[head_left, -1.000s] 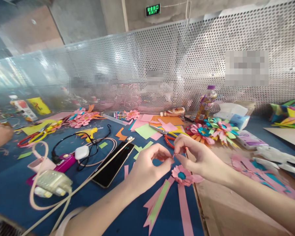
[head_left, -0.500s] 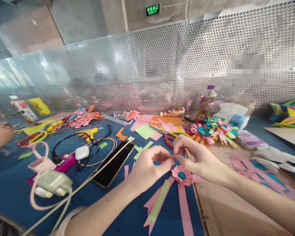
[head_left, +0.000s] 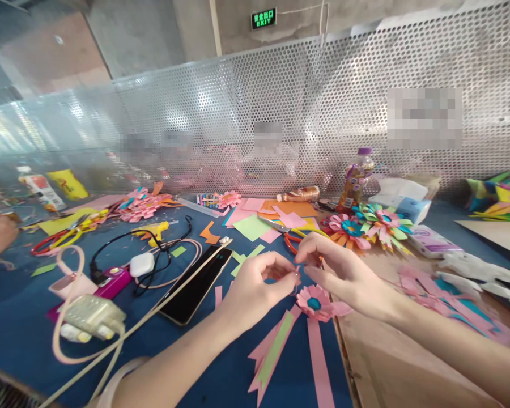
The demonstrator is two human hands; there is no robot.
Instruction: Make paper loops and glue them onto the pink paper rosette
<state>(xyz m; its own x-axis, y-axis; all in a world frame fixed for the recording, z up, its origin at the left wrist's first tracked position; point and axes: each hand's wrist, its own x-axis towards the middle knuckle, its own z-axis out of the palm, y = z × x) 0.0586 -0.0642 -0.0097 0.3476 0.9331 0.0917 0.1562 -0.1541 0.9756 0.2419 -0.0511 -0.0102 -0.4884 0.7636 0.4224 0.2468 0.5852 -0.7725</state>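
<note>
We had a black phone with a pale cable across it, a purple-capped bottle near the perforated screen, plus a green exit sign up top.

Gap between hands, flower (pink) blocking below

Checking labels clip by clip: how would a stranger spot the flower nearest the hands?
Follow the blue tabletop to the edge of the brown board. Beside the right hand is the pink paper flower, set apart from the flat strips by its ringed petals and blue centre.
</note>
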